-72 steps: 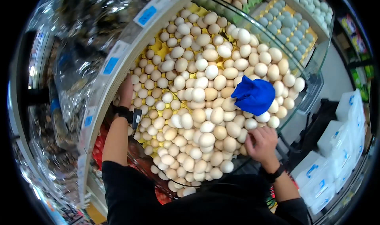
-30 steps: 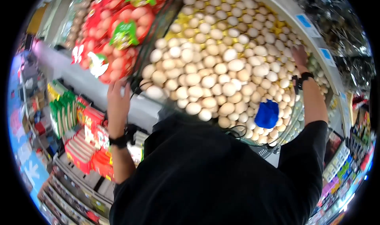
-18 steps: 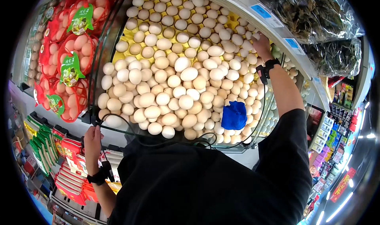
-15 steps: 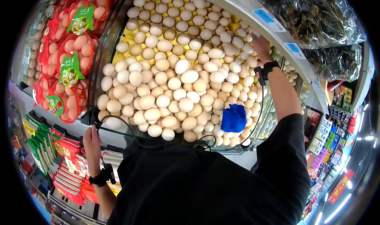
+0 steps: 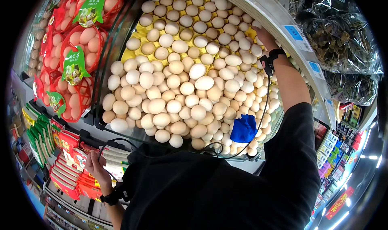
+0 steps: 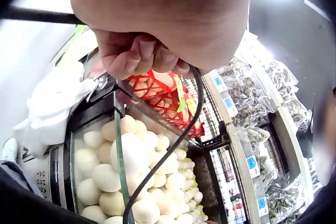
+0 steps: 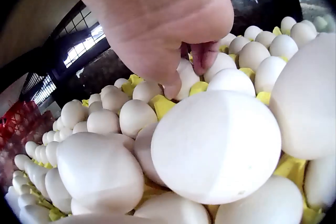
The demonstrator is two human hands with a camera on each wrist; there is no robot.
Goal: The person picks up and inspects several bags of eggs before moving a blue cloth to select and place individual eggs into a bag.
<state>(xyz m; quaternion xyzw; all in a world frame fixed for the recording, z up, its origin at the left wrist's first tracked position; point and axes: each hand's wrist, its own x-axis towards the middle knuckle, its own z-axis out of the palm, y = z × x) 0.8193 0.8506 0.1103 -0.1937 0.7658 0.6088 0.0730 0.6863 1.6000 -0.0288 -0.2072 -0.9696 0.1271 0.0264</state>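
Observation:
My right hand [image 5: 266,39] reaches to the far right of the egg bin, beside the shelf board. In the right wrist view its thumb and fingers are around a pale egg [image 7: 186,78] seated among others in a yellow egg tray [image 7: 164,106]. Part of that egg is hidden by the hand. Larger-looking eggs [image 7: 215,145] stand close to the camera. My left hand [image 5: 96,167] is outside the bin's near left corner, fingers curled around a black cable [image 6: 167,157] that hangs from it in the left wrist view. A crumpled blue cloth-like piece [image 5: 243,129] lies on the heaped eggs [image 5: 178,104].
A glass panel [image 6: 119,155] edges the bin. Red net bags of eggs [image 5: 81,54] lie in the compartment to the left. A shelf board with price tags [image 5: 297,35] runs along the right, with clear-wrapped dried goods [image 5: 339,40] beyond. Packaged goods [image 5: 66,177] stand below left.
The view has turned, putting the tagged board on the right. My right hand has moved from the bin's edge to the tray eggs. My left hand has just dropped away from the bin corner.

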